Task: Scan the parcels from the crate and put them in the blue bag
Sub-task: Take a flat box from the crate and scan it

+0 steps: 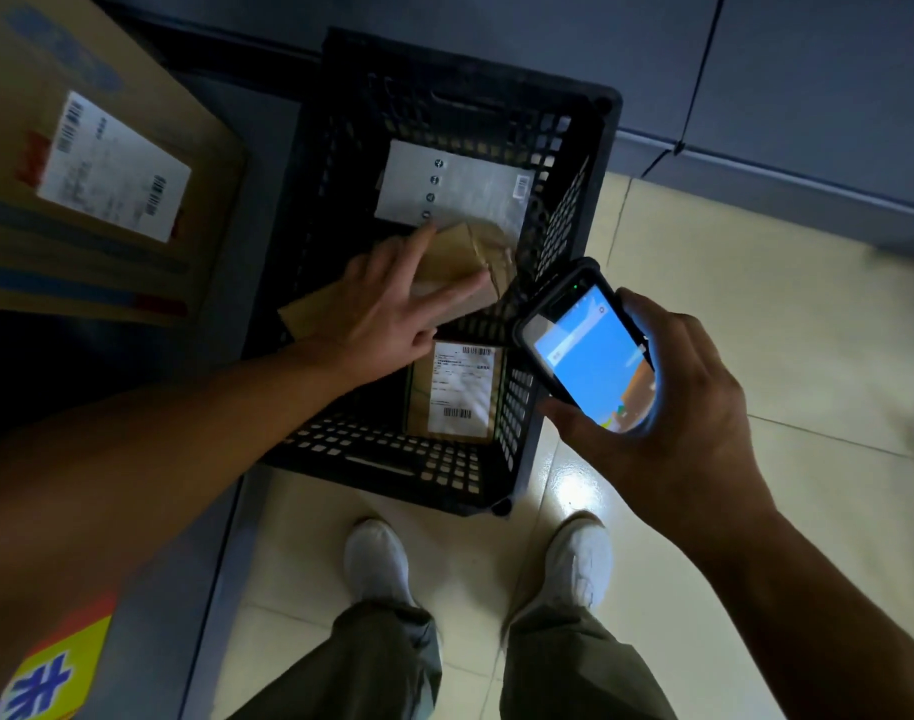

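A black slatted crate stands on the floor in front of my feet. Inside lie a grey plastic mailer at the far end, a brown cardboard parcel in the middle and a brown parcel with a white barcode label at the near end. My left hand reaches into the crate with fingers straight and spread, resting on the brown cardboard parcel. My right hand grips a handheld scanner with a lit blue screen over the crate's right rim. The blue bag is out of view.
A large cardboard box with a white shipping label stands at the left. A dark grey wall or cabinet runs behind the crate. Pale floor tiles spread to the right. My white shoes stand just before the crate.
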Demonstrator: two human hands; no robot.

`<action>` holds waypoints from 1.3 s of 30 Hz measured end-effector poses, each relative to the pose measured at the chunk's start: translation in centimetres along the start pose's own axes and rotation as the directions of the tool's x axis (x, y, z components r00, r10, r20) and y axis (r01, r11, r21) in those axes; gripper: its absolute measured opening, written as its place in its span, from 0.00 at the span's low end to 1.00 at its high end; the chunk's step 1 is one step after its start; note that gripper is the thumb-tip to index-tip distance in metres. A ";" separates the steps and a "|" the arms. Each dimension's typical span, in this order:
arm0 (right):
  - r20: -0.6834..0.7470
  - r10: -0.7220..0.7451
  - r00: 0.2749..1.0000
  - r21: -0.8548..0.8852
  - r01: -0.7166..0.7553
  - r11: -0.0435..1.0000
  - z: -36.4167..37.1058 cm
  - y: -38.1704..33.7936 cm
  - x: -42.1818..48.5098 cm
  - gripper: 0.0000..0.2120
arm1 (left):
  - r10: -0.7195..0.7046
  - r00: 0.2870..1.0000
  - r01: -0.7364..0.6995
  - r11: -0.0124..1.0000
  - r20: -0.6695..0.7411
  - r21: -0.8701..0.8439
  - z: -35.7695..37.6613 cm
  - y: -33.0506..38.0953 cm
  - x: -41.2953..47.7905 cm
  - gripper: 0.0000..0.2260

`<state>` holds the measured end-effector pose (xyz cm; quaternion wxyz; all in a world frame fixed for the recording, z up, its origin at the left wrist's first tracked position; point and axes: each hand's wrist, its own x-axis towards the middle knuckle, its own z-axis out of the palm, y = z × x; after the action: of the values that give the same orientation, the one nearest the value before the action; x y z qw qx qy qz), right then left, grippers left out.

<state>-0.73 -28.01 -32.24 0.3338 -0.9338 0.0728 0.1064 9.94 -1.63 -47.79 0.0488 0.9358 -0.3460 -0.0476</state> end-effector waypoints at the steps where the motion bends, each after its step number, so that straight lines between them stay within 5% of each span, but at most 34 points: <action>1: 0.001 0.003 1.000 -0.003 -0.003 1.000 -0.3 -0.3 -0.1 0.44 | -0.061 0.998 0.061 0.997 0.000 -0.056 -1.2 0.1 0.0 0.43; 10: 0.049 0.027 0.998 -0.047 -0.025 0.999 -6.4 -5.5 -2.9 0.44 | -0.449 0.891 0.373 0.813 -0.073 -0.447 -15.5 0.7 -3.2 0.43; 20: 0.047 0.000 0.999 -0.061 0.003 0.998 -19.0 -16.4 -8.5 0.44 | -0.648 0.745 0.449 0.662 -0.157 -0.600 -36.5 4.8 -6.4 0.45; 28: 0.007 -0.034 0.999 -0.090 0.034 0.995 -28.7 -24.8 -14.7 0.44 | -0.750 0.590 0.347 0.569 -0.298 -0.745 -53.7 7.9 -10.2 0.47; 39: -0.078 -0.142 0.987 -0.036 0.139 0.990 -39.1 -34.4 -20.8 0.41 | -0.742 0.498 0.188 0.597 -0.448 -0.780 -71.5 13.8 -15.4 0.51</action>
<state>-7.86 -25.24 23.36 0.3232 -0.9450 0.0185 0.0462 -1.84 2.15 25.61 0.4845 0.8484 0.0342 0.2105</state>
